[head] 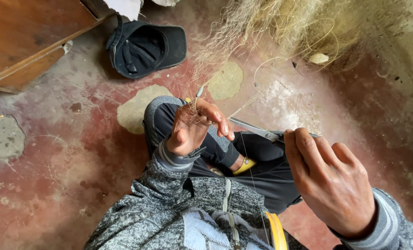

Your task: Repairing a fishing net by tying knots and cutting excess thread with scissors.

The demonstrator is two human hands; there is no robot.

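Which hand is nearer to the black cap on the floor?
Left. The left hand pinches fibres just below and to the right of the cap. The right hand holds scissors much farther away, at the lower right.

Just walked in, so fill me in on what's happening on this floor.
A person sits on the worn red floor, looking down at their own hands. The left hand pinches a thin bundle of pale fibre strands that run up to a loose fibre heap. The right hand holds scissors, blades pointing toward the left hand's fingers. A dark cap lies upside down on the floor beside a wooden furniture piece.
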